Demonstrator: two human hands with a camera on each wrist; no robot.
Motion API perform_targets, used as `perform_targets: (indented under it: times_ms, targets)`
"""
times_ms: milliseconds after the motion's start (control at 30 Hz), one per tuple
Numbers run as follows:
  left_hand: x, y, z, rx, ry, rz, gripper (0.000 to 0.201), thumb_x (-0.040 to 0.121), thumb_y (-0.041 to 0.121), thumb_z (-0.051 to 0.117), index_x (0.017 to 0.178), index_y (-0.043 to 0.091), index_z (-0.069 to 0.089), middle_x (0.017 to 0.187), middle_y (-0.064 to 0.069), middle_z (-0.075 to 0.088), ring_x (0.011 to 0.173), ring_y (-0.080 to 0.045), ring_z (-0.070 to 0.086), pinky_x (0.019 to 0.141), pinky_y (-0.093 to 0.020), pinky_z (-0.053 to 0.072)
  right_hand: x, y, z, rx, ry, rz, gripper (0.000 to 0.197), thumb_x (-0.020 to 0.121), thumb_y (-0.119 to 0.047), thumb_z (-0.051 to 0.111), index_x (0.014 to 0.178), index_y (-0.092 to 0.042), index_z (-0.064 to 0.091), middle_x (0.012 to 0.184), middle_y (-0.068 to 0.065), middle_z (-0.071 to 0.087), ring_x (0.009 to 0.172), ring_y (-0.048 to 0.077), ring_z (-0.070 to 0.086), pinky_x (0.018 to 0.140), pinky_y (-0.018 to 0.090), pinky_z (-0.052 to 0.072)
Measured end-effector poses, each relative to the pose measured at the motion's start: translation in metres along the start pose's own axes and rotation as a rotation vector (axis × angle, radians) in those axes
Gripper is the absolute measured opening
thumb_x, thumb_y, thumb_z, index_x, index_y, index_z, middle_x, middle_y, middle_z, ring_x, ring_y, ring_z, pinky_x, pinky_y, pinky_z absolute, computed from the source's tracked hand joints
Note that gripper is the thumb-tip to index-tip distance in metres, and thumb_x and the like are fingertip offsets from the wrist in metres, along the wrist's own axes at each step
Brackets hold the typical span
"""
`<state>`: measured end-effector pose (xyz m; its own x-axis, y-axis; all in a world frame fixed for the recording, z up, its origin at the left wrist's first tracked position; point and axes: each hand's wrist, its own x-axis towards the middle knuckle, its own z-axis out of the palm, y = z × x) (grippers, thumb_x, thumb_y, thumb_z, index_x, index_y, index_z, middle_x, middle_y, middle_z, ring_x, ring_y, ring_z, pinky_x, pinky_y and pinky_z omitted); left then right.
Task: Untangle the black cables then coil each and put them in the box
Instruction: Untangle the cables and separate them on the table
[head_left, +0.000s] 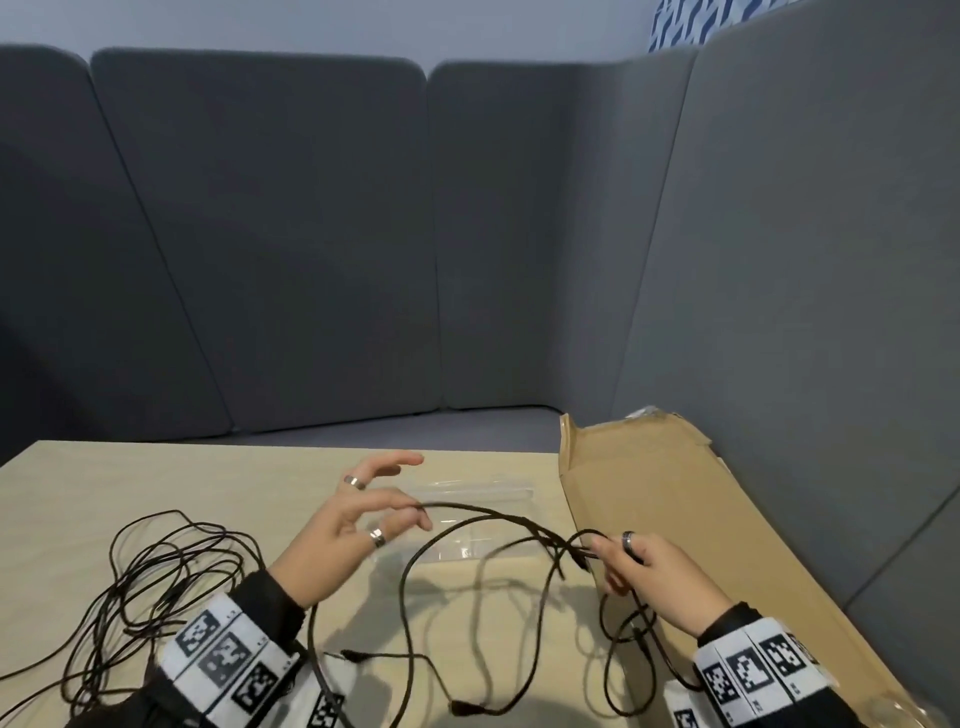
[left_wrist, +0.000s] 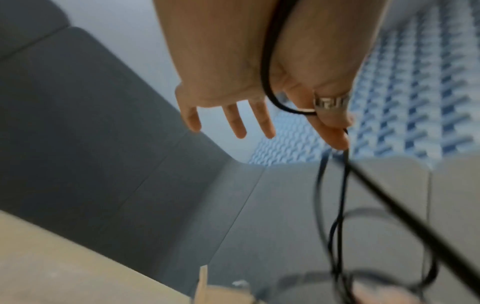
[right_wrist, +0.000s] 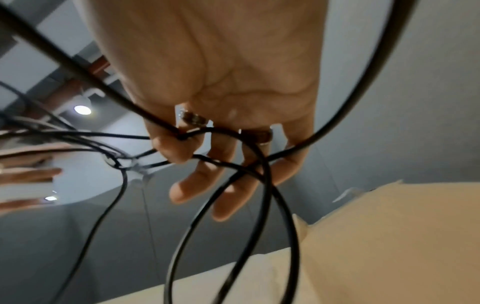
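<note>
While a person's right hand (head_left: 655, 574) pinches a knot of thin black cables (head_left: 558, 543) between thumb and forefinger at about four o'clock on the pale wooden tabletop (head_left: 208, 478), its other fingers hang loosely extended, with loops of cable draped over and below them in the right wrist view. At the table's centre the left hand (head_left: 358, 525) is lifted above the surface with fingers spread and relaxed; one raised strand arches from near its fingertips across to the right hand, and the left wrist view shows a cable running along the palm and passing by the ringed thumb (left_wrist: 331, 121), though whether the thumb presses it cannot be told through the blur. Toward eight o'clock, a loose heap of black cable loops (head_left: 156, 577) lies flat on the table, apart from the held tangle. More strands with small plug ends trail across the near edge at six o'clock. Beside the right hand, at three o'clock, an opened flat brown cardboard box (head_left: 675, 499) holds no cable. A clear plastic bag (head_left: 467, 493) lies at twelve o'clock, beyond the raised strand.
</note>
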<state>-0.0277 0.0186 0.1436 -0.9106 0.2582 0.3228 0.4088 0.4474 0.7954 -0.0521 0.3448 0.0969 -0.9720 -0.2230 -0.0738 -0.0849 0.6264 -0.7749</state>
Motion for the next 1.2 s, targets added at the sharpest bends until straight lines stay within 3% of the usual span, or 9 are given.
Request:
perform_targets:
  times_ms: [133, 233, 467, 600, 700, 767, 867, 1000, 1200]
  targets:
    - [0.002, 0.003, -0.021, -0.462, 0.386, -0.111, 0.040, 0.065, 0.067, 0.064, 0.067, 0.026, 0.065, 0.089, 0.013, 0.067, 0.092, -0.002, 0.059, 0.091, -0.034, 0.036, 0.002, 0.037, -0.017, -0.238, 0.145, 0.216, 0.046, 0.095, -0.044, 0.042, 0.059, -0.014, 0.047, 0.057, 0.000, 0.053, 0.056, 0.017, 0.052, 0.061, 0.031, 0.039]
    - [0.001, -0.002, -0.038, -0.532, 0.506, -0.205, 0.033, 0.097, 0.035, 0.040, 0.073, 0.020, 0.058, 0.057, 0.008, 0.054, 0.063, -0.008, 0.056, 0.077, -0.033, 0.037, -0.003, 0.058, -0.022, -0.265, 0.170, 0.272, 0.045, 0.095, -0.042, 0.044, 0.060, -0.015, 0.050, 0.059, 0.001, 0.056, 0.066, 0.024, 0.059, 0.066, 0.033, 0.043]
    - [-0.015, -0.037, 0.007, -0.388, 0.181, -0.607, 0.031, 0.101, 0.015, 0.032, 0.089, 0.002, 0.058, 0.044, 0.003, 0.034, 0.042, -0.014, 0.037, 0.056, -0.030, 0.035, -0.016, 0.018, -0.016, -0.066, 0.123, 0.017, 0.030, 0.097, -0.027, 0.043, 0.075, -0.018, 0.061, 0.077, -0.004, 0.066, 0.082, 0.006, 0.061, 0.070, 0.015, 0.041]
    - [-0.028, -0.051, 0.022, -0.174, -0.014, -0.786, 0.015, 0.099, 0.007, 0.035, 0.101, 0.003, 0.049, 0.056, -0.004, 0.056, 0.046, -0.016, 0.051, 0.051, -0.026, 0.041, -0.027, -0.008, -0.025, -0.042, 0.068, -0.126, 0.035, 0.091, -0.051, 0.040, 0.080, -0.028, 0.064, 0.088, -0.010, 0.063, 0.091, 0.003, 0.058, 0.081, 0.016, 0.041]
    - [-0.029, -0.041, 0.018, 0.621, -0.293, -0.674, 0.023, 0.096, 0.036, 0.042, 0.104, 0.018, 0.052, 0.097, -0.001, 0.066, 0.089, -0.020, 0.062, 0.073, -0.027, 0.045, -0.036, -0.022, -0.030, -0.025, 0.053, -0.202, 0.044, 0.083, -0.063, 0.038, 0.081, -0.031, 0.067, 0.094, -0.017, 0.057, 0.092, 0.003, 0.056, 0.072, 0.010, 0.039]
    - [-0.020, -0.013, 0.018, 0.865, -0.230, -0.503, 0.030, 0.092, 0.055, 0.036, 0.085, 0.029, 0.050, 0.091, 0.008, 0.062, 0.089, -0.015, 0.057, 0.077, -0.029, 0.041, -0.039, -0.029, -0.029, -0.014, 0.050, -0.238, 0.044, 0.079, -0.067, 0.041, 0.081, -0.031, 0.068, 0.094, -0.017, 0.056, 0.091, 0.003, 0.055, 0.071, 0.008, 0.037]
    - [-0.001, 0.031, 0.028, 0.657, 0.046, -0.190, 0.043, 0.075, 0.078, 0.029, 0.077, 0.035, 0.037, 0.081, 0.016, 0.051, 0.081, -0.007, 0.049, 0.076, -0.028, 0.035, -0.038, -0.040, -0.021, 0.010, 0.070, -0.299, 0.040, 0.076, -0.071, 0.047, 0.083, -0.035, 0.063, 0.088, -0.017, 0.055, 0.090, 0.003, 0.055, 0.075, 0.008, 0.036]
    - [0.027, 0.065, 0.046, 0.030, -0.008, -0.063, 0.077, 0.067, 0.071, 0.057, 0.131, 0.040, 0.029, 0.124, 0.026, 0.045, 0.108, 0.010, 0.046, 0.091, -0.013, 0.037, -0.035, -0.060, -0.008, -0.011, 0.067, -0.363, 0.014, 0.081, -0.049, 0.061, 0.073, -0.038, 0.062, 0.088, -0.021, 0.056, 0.088, 0.004, 0.056, 0.073, 0.011, 0.037]
    - [0.048, 0.078, 0.039, 0.434, -0.323, 0.016, 0.021, 0.093, 0.038, 0.050, 0.090, 0.021, 0.062, 0.062, 0.009, 0.050, 0.056, -0.001, 0.046, 0.054, -0.015, 0.032, -0.037, -0.074, 0.003, -0.198, 0.060, -0.377, 0.012, 0.085, -0.042, 0.059, 0.075, -0.047, 0.054, 0.084, -0.019, 0.051, 0.091, 0.000, 0.051, 0.086, 0.021, 0.039]
